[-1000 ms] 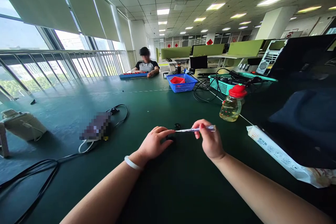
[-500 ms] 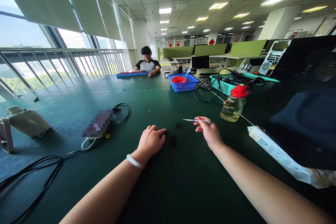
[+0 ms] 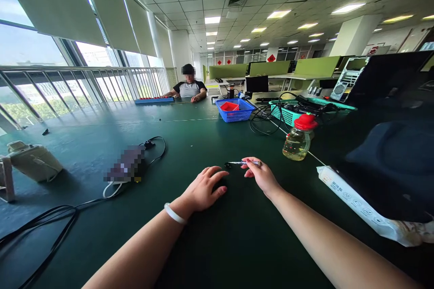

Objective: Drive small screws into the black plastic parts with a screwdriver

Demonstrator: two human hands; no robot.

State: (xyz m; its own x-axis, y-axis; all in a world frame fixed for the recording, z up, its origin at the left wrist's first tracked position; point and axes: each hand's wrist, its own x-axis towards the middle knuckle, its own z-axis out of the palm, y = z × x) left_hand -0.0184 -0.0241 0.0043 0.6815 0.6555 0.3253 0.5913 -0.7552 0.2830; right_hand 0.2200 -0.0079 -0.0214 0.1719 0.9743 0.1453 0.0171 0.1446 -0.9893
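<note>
My right hand [image 3: 259, 172] pinches a slim, silvery pen-like tool [image 3: 239, 163], held nearly level with its thin end pointing left; its exact kind is too small to tell. That end reaches a small black piece [image 3: 227, 165] on the dark green table [image 3: 217, 244]; whether they touch I cannot tell. My left hand [image 3: 208, 188], with a white bangle [image 3: 174, 214] at the wrist, is low over the table, palm down. Its thumb and forefinger are apart, and the fingertips come close to the black piece's left side.
Left lie a dark device [image 3: 126, 165] with cables and a beige canister [image 3: 35, 160]. On the right are a red-lidded bottle [image 3: 298, 137], a white packet [image 3: 352, 201] and a teal basket [image 3: 285, 113]. Beyond stand a blue basket [image 3: 235, 115] and a seated person [image 3: 190, 88].
My left hand has opened, with forefinger and thumb spreading, and shifted slightly right. The tool in my right hand has moved left and down to the black piece. The view has tilted slightly.
</note>
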